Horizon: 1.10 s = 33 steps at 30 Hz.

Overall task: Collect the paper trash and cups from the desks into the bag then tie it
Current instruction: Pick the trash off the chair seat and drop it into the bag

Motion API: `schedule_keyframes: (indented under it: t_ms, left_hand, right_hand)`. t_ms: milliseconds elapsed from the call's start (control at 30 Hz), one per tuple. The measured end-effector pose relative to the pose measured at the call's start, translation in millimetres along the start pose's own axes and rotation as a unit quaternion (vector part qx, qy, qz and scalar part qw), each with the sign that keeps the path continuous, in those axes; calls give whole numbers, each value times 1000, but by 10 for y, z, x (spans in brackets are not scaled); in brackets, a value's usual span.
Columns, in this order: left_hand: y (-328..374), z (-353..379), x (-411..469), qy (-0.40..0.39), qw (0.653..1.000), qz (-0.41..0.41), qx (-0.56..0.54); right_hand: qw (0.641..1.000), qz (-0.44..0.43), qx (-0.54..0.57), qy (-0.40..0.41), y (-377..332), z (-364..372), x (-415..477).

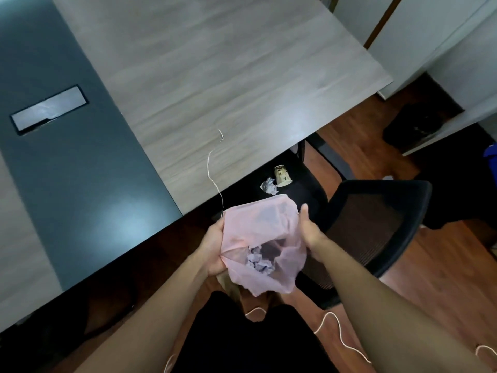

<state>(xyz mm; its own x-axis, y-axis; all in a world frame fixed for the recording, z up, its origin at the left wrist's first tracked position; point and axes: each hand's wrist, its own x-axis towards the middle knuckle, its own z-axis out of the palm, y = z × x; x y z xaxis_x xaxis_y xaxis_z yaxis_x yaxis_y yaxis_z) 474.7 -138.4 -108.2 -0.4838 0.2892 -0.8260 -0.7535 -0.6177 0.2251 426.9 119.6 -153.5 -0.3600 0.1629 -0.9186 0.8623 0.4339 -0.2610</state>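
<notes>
A thin pink plastic bag (265, 232) hangs in front of me below the desk edge, its mouth held open. My left hand (215, 246) grips the bag's left rim. My right hand (309, 230) grips the right rim, thumb up. Crumpled white paper (259, 263) lies inside the bag. On the black chair seat (298, 184) beyond the bag lie a paper cup (282, 175) on its side and a crumpled paper ball (269, 185). A thin string (212, 170) runs from my left hand up over the desk.
The wood-grain desk (228, 76) fills the upper view, with a dark grey strip (67, 157) and a cable hatch (49, 109) at left. The black mesh chair back (376, 224) stands to my right. A white cable (336, 329) lies on the wooden floor. White cabinets (443, 49) stand at the far right.
</notes>
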Motion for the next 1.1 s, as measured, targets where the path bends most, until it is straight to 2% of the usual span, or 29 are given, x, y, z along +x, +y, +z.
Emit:
schedule_keyframes:
  t_ms: [67, 100, 267, 433, 600, 733, 833, 967, 1100]
  left_hand:
    - [-21, 22, 67, 22, 999, 25, -7]
    - [-17, 3, 124, 33, 999, 38, -9]
    - [134, -153, 455, 127, 986, 106, -5]
    - [309, -209, 553, 191, 961, 184, 74]
    - [328, -377, 714, 286, 918, 181, 205]
    - [236, -459, 908, 307, 912, 170, 214]
    - [144, -615, 1171, 317, 912, 180, 188]
    - [107, -777, 1565, 334, 925, 153, 95]
    - [61, -880, 1807, 328, 935, 134, 19]
  right_hand:
    - [980, -11, 187, -61, 112, 57, 150]
    - [971, -22, 222, -83, 126, 75, 145]
    - [967, -151, 189, -85, 79, 74, -3]
    - [947, -227, 226, -13, -66, -11, 155]
    - [964, -210, 164, 24, -208, 41, 533]
    - [975, -188, 113, 35, -219, 141, 979]
    - [983, -163, 71, 52, -206, 191, 1289]
    - [990, -128, 12, 51, -110, 241, 1822]
    - [985, -133, -81, 77, -26, 296, 2198]
